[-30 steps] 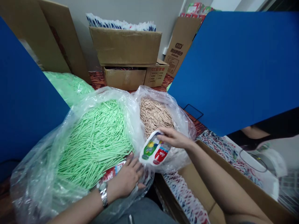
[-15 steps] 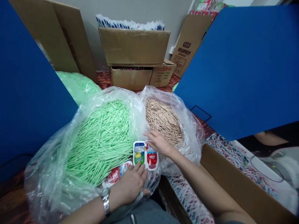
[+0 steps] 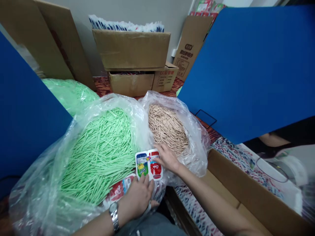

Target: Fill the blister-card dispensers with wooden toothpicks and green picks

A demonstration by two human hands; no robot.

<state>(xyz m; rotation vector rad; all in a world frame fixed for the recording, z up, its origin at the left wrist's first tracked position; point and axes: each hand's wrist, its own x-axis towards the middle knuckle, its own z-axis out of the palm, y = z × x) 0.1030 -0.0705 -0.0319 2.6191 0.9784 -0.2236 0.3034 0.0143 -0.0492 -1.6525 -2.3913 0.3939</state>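
There I've got thin green sticks [image 3: 98, 157] bagged left of the white-rimmed two-cell plastic pack [image 3: 149, 166], thin tan sticks [image 3: 167, 127] bagged beyond it, brown cardboard boxes [image 3: 131, 49] behind.

Dim, diffuse light; soft shadows; lower-right corner blurred.

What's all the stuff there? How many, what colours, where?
Bags: at least three, clear, two open in front, one behind left
Green sticks: loads, green, left open bag
Brown sticks: loads, brown, right open bag
Packs: two, red and white, one part green, front middle
Stacked things: many, white, red and blue, lower right
Packets: several, red and green, top right
Boxes: several, brown, back and lower right
Boards: two, blue, left and right
Wall: one, grey, back
Floor: one, reddish, between things
Someone's arm: one, right, under a board
Watch: one, silver, left wrist
Left hand: one, at the packs' edges
Right hand: one, at the upper pack
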